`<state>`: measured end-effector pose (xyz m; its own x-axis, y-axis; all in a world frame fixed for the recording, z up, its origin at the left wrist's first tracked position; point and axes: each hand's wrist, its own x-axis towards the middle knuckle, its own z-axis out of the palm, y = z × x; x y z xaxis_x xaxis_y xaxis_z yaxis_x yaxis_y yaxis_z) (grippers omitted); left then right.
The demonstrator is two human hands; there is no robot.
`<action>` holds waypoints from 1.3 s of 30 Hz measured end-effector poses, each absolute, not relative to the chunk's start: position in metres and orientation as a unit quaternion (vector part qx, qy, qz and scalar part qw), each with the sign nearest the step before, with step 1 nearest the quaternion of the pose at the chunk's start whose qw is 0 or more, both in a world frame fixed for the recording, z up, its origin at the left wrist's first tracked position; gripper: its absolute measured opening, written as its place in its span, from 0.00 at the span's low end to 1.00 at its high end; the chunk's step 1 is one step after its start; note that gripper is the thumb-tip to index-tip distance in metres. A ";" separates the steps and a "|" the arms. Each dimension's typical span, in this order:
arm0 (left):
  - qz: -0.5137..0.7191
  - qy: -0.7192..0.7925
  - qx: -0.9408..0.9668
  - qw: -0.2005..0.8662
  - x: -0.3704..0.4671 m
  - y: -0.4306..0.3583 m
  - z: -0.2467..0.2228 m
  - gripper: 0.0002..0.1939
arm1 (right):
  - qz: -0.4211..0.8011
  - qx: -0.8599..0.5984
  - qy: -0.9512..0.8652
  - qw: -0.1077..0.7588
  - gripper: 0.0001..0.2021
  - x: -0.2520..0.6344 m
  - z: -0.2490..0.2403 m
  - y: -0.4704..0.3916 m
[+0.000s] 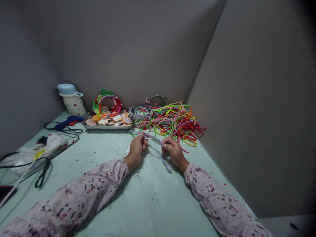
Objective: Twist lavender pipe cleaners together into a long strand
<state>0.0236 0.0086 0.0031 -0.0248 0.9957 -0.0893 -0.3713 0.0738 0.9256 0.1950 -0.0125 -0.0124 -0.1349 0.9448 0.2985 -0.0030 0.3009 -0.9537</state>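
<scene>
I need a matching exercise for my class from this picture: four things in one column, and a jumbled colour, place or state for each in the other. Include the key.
1. Bottle lid
2. Metal tray
3. Purple strand
4. Multicoloured strands

A. pinched in the right hand
B. in a tangled heap, right of the tray
C. light blue
D. filled with shells

Pairs: 1-C, 2-D, 3-A, 4-B

Craft workspace in corner: pale-green table (158, 204), grey walls (138, 49), heaped pipe cleaners (172, 118), tray (110, 128) of shells (103, 121).
</scene>
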 end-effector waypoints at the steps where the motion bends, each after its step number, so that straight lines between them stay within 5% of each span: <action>1: 0.573 0.429 0.371 0.591 0.023 0.009 0.004 0.18 | 0.447 -0.388 -0.606 0.531 0.03 0.195 -0.013 -0.012; 9: 0.595 0.421 0.393 0.561 0.021 0.008 0.008 0.11 | 0.441 -0.387 -0.607 0.536 0.03 0.195 -0.012 -0.013; 18: 0.567 0.416 0.446 0.554 0.024 0.001 0.011 0.21 | 0.382 -0.433 -0.627 0.523 0.04 0.192 -0.007 -0.013; 39: 0.430 0.425 0.618 0.503 0.032 -0.016 0.009 0.12 | 0.312 -0.442 -0.685 0.488 0.02 0.188 0.001 -0.015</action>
